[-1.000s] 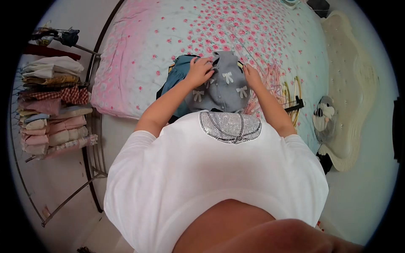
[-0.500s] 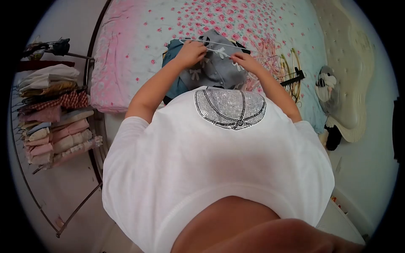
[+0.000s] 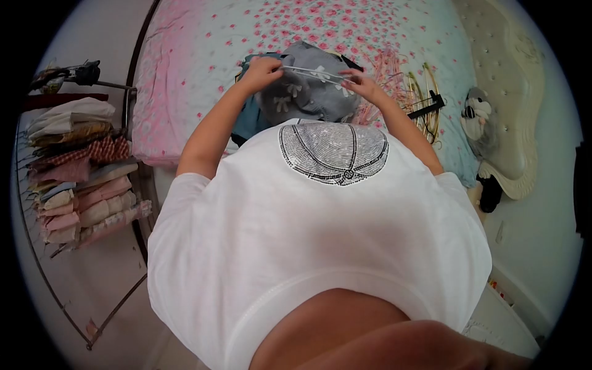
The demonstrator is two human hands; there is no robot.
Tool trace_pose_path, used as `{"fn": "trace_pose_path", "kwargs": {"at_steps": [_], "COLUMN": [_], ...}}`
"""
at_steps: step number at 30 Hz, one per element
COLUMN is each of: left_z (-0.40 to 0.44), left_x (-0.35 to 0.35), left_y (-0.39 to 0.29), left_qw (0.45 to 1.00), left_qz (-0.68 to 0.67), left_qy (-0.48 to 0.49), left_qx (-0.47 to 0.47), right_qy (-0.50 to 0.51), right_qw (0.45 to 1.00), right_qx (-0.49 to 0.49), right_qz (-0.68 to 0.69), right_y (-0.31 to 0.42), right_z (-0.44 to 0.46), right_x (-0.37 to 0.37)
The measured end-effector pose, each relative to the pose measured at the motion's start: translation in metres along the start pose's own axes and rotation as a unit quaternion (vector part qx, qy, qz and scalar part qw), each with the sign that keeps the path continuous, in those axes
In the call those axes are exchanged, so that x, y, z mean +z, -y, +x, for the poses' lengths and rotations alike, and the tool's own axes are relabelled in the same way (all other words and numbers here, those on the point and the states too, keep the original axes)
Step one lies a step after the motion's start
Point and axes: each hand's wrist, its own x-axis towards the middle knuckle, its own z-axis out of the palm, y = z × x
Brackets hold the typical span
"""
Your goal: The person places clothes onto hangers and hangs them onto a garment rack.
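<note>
I'm spreading my two hands wider than half a second ago: the left hand (image 3: 262, 72) is pinching one end of a thin white wire-like hanger (image 3: 301, 69), while the right hand (image 3: 366, 86) is bracketing the other between fingers and thumb, its grip too blurred to tell. The grey buttoned cardigan with white bows (image 3: 317, 103) is lying crumpled beneath on the floral bedspread (image 3: 191, 80), so the hanger is now spanning it crosswise, contact unclear.
</note>
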Motion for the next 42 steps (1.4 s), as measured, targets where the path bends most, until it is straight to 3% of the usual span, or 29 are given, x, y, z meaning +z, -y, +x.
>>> {"fn": "trace_pose_path", "kwargs": {"at_steps": [4, 10, 14, 16, 22, 28, 34, 37, 40, 42], "left_z": [0.006, 0.006, 0.004, 0.004, 0.009, 0.018, 0.039, 0.041, 0.022, 0.016], "left_x": [-0.004, -0.034, -0.055, -0.063, -0.077, -0.083, -0.069, -0.055, -0.062, -0.057], "left_y": [-0.021, -0.031, -0.037, -0.045, -0.071, -0.077, -0.091, -0.089, -0.083, -0.082], "left_qw": [0.987, 0.965, 0.964, 0.954, 0.942, 0.959, 0.977, 0.952, 0.982, 0.987], "left_qz": [0.018, -0.203, -0.258, -0.297, -0.3, -0.211, -0.139, -0.016, 0.148, 0.142], "left_qy": [-0.128, -0.133, -0.026, 0.048, 0.135, 0.152, 0.102, -0.226, -0.109, -0.076], "left_qx": [0.092, 0.096, 0.063, 0.011, 0.069, 0.114, 0.124, 0.208, 0.042, -0.004], "right_qy": [-0.067, -0.283, -0.331, -0.323, -0.234, -0.248, -0.223, -0.234, -0.272, -0.273], "right_qw": [0.996, 0.952, 0.939, 0.938, 0.96, 0.958, 0.952, 0.954, 0.95, 0.949], "right_qx": [-0.056, 0.028, -0.033, -0.046, -0.05, -0.093, -0.113, -0.082, -0.07, -0.056], "right_qz": [-0.037, -0.11, -0.09, -0.114, -0.144, -0.11, -0.178, -0.17, -0.136, -0.145], "right_y": [0.005, -0.006, -0.024, 0.009, 0.044, 0.051, 0.072, 0.074, 0.072, 0.076], "right_z": [0.014, 0.002, -0.003, -0.021, -0.022, -0.005, 0.027, 0.032, 0.03, 0.029], "right_x": [-0.002, -0.053, -0.083, -0.083, -0.092, -0.088, -0.003, 0.008, 0.011, 0.009]}}
